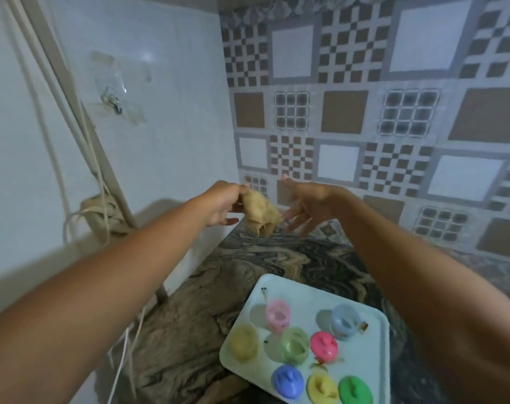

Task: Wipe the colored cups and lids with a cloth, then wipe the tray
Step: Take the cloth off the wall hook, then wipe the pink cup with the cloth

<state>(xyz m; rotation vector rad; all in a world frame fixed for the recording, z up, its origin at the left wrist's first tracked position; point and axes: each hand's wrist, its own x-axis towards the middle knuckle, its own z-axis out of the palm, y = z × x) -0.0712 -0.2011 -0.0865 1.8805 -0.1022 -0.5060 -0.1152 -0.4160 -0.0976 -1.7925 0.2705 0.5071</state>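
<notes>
Tray (374, 354) is packed: cups (278, 314) and lids (324, 345) sit close with only slim gaps between them, so the real opening is from above. Bare worktop (262, 258) runs from the tray's far edge to the tiled wall (364, 112), plus a strip on its left. Cords (102, 217) clutter the left wall (160, 112). Left hand (221, 205), cloth (261, 211) and right hand (309, 205) hang over the far corner.

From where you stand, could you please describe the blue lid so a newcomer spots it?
Find the pale tray on the marbled counter. At its near edge, leftmost beside the yellow lid, sits the blue lid, the only deep-blue piece.
</notes>
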